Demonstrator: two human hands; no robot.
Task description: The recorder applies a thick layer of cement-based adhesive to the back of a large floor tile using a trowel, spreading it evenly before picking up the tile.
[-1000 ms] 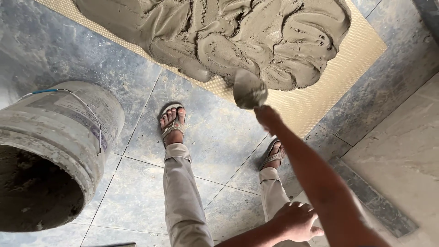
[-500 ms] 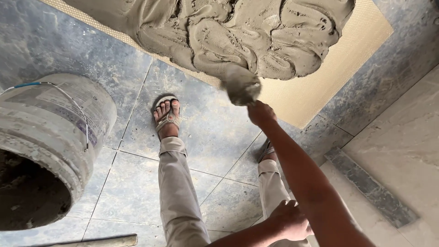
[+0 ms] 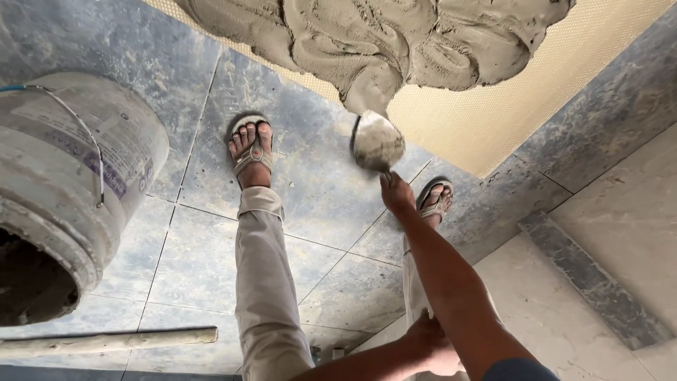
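Nearest to the camera, the left hand (image 3: pixel 434 347) rests on the person's right thigh, fingers closed loosely on the cloth of the trousers; it holds no tool, and it seems to support the bent body. A wooden stick (image 3: pixel 106 341) lies on the floor tiles (image 3: pixel 317 204) at the lower left, apart from both hands.

Further out, the right arm is stretched almost straight, forward and down; the right hand (image 3: pixel 396 193) is closed tightly around the handle of a trowel (image 3: pixel 376 142), and the handle itself is hidden inside the fist. The blade is loaded with wet grey mortar and hangs just above the floor, between the two sandalled feet and the edge of the mortar heap (image 3: pixel 381 39).

I judge the trowel to be stiff and rather light, but heavier at the front with this load; the mortar is soft, sticky and can slide off if the blade tilts; the only good place to hold is the handle, as the hand does now.

At the left stands a big grey bucket (image 3: pixel 67 183); farthest, the heap lies on a yellowish board (image 3: pixel 536 106), which rests on the tiles.
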